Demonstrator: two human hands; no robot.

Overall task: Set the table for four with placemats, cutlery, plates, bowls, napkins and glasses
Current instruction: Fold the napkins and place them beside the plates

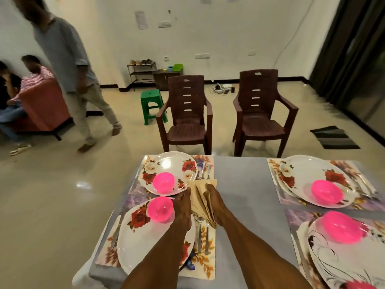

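Two bare forearms reach into view from the bottom edge, the only parts of the person visible. No sleeve shows on either arm up to where the frame cuts them off. The left hand (182, 207) and the right hand (214, 202) are uncovered, without gloves. No watch, band or bracelet can be seen at either wrist, and no ring can be made out on the fingers, which are partly hidden and slightly blurred.
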